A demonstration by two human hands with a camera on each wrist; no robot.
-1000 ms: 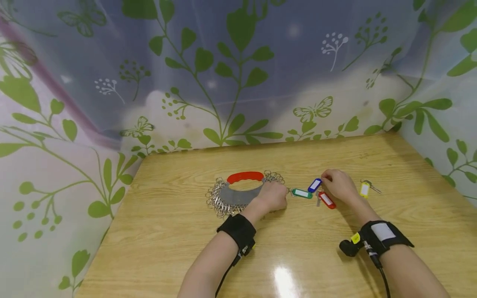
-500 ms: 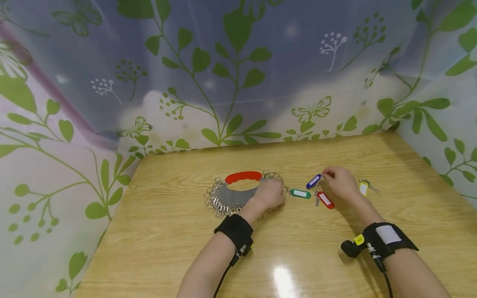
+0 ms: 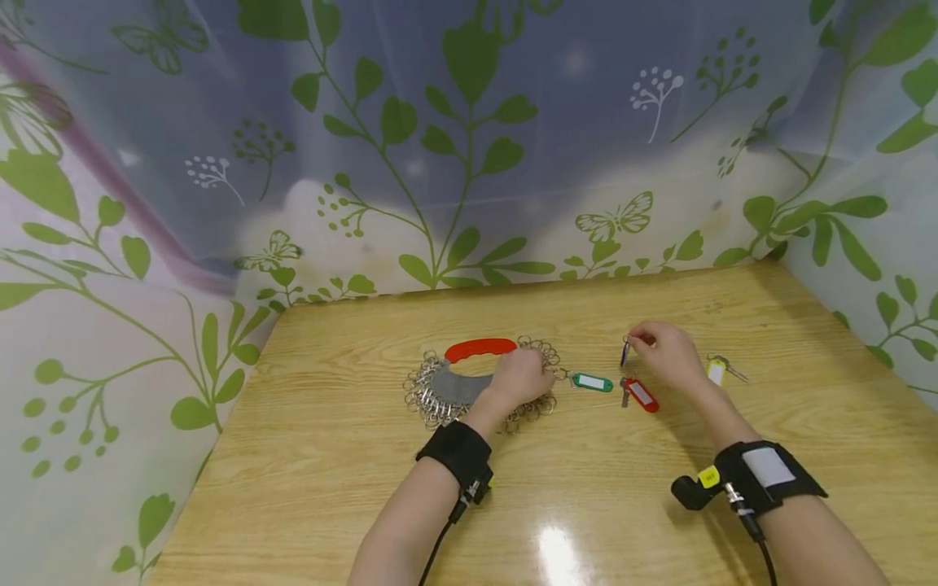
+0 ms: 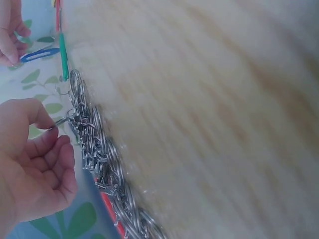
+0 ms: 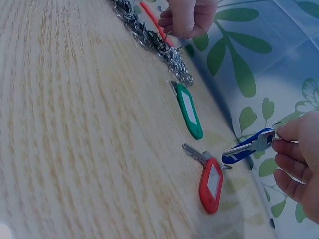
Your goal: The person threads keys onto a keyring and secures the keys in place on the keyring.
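Observation:
A grey curved key-ring holder with a red handle lies on the table, its edge hung with many metal rings. My left hand is at its right side and pinches one small metal ring between thumb and index finger. To the right, my right hand pinches the split ring of a blue key tag, which hangs above the table with a silver key beside it. Below that lies a red key tag with a key. A green key tag lies between the hands.
A yellow key tag with a key lies right of the right hand. The wooden table meets a patterned cloth at its back and sides. Both wrists wear black straps with cables.
My right hand has lifted the blue key tag by its ring, and the tag has swung to hang edge-on. My left hand has moved slightly left over the holder's rings.

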